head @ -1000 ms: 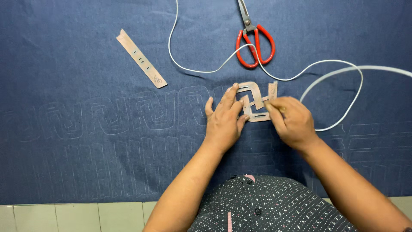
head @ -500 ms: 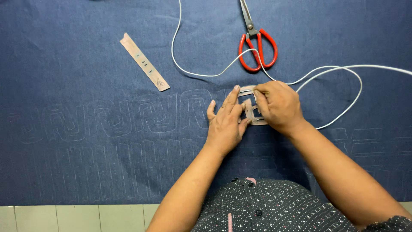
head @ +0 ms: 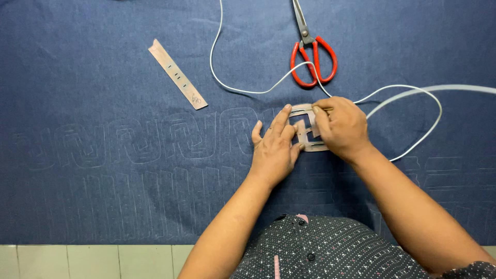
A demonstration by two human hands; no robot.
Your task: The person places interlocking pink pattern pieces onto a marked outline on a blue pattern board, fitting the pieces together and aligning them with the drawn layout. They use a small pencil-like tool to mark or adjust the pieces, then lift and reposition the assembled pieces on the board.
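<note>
The left hand (head: pixel 275 150) lies flat, fingers spread, pressing a pale cardboard letter stencil (head: pixel 305 129) onto the dark blue denim cloth (head: pixel 103 196). The right hand (head: pixel 341 126) is closed in a pinch on a small marking tool whose tip is hard to make out, at the stencil's upper edge. To the left of the stencil, a row of chalk-outlined letters (head: pixel 155 139) already runs across the cloth, with a fainter second row below; tracing appears well along, while the cloth to the right of the stencil shows only faint marks. Above the stencil lie red-handled scissors (head: pixel 312 59); a white cord (head: pixel 248 90) loops past them. Far left of the stencil sits a cardboard strip (head: pixel 177 74). The cloth covers the desk; pale floor tiles (head: pixel 77 261) show along the near edge.
</note>
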